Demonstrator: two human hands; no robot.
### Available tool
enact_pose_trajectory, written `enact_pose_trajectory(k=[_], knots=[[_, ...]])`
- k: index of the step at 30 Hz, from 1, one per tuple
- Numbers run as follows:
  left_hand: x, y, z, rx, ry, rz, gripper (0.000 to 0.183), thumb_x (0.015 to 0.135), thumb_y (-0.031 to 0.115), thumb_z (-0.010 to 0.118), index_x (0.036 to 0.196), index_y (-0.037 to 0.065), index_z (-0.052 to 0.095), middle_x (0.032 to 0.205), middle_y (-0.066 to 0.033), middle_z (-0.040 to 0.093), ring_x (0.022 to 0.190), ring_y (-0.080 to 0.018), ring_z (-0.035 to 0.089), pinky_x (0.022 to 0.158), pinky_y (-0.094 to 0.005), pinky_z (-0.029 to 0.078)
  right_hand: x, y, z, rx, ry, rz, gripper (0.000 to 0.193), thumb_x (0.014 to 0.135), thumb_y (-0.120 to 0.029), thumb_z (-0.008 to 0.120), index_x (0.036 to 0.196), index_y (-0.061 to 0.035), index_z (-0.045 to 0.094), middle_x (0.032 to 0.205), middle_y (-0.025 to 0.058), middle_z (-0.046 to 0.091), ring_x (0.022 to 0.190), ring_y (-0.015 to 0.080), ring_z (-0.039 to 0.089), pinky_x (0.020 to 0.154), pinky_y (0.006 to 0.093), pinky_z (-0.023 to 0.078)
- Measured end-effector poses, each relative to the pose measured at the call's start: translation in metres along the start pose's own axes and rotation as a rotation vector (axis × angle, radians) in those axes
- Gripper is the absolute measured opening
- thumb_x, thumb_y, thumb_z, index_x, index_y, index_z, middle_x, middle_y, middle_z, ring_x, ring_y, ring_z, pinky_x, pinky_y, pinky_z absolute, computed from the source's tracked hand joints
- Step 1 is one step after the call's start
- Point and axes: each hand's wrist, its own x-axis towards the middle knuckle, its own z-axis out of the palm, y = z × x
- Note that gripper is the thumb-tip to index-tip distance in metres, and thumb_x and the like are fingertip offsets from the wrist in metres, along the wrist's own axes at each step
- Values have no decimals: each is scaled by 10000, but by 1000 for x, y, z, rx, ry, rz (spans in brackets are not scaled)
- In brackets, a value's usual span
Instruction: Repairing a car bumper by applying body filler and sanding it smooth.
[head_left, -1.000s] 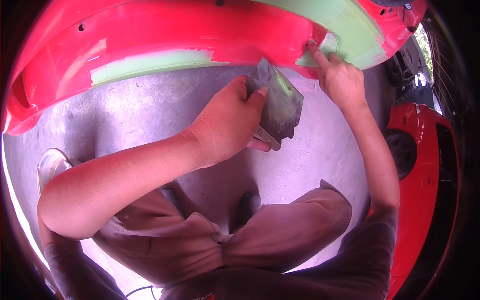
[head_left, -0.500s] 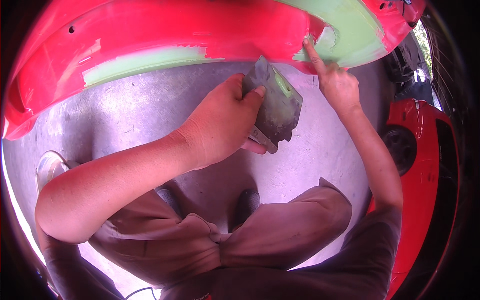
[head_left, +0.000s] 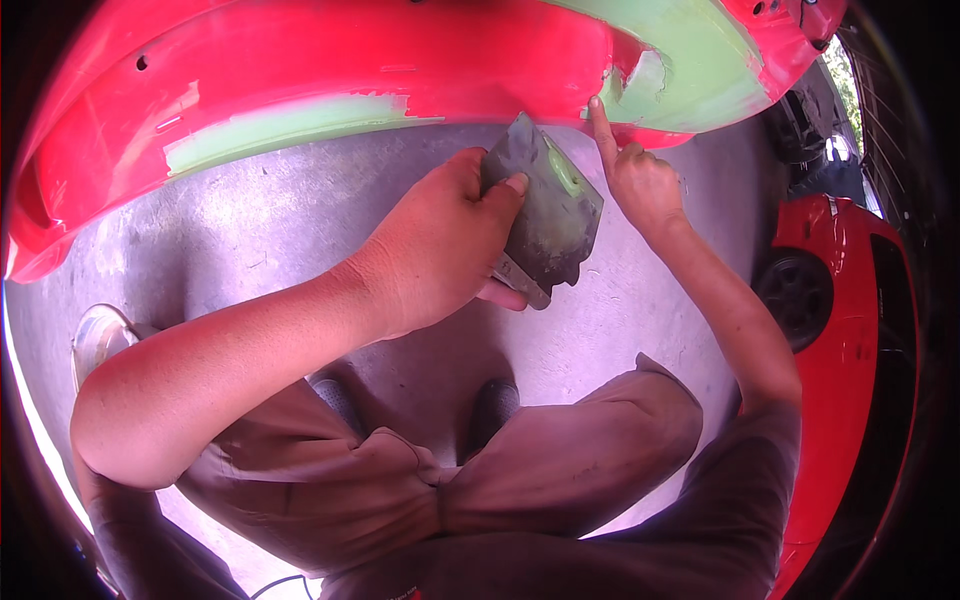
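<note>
Your head-worn left fisheye camera looks steeply down and forward over your trousers (head_left: 570, 460); your left forearm (head_left: 240, 365) lies near, the red panel (head_left: 300, 65) far, the red car (head_left: 840, 390) right.

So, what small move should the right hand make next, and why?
Perhaps slide the index fingertip of the right hand lightly along the green filler: it sits where filler meets red bumper, and the left hand holds the spreader.

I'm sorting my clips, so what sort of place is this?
Probably a car body workshop: a red panel with pale green patches, a green-smeared plate, and a red car.
</note>
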Motion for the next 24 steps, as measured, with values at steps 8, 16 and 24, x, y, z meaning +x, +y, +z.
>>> enact_pose_trajectory(k=[8,16,24], knots=[[0,-1,2,20,-8,8,434,1138,271,414,1333,-115,443,1160,-238,667,948,-290,762,771,-372,682,3,23,-18,-161,-52,-76,953,875,-70,616,1716,-250,206,616,-6,524,442,103,498,368,291,436],[0,-1,4,33,-16,5,429,1131,271,432,1308,-120,448,1128,-239,666,903,-297,770,760,-375,679,17,45,-55,-444,-71,-158,937,900,-104,600,1719,-282,182,624,2,498,463,105,507,344,291,379],[-3,2,1,22,-31,15,428,1128,269,443,1291,-127,457,1121,-236,666,912,-294,773,763,-368,676,42,52,-97,-505,-127,-137,857,899,-107,608,1691,-237,307,642,-43,494,515,87,474,381,268,327]])
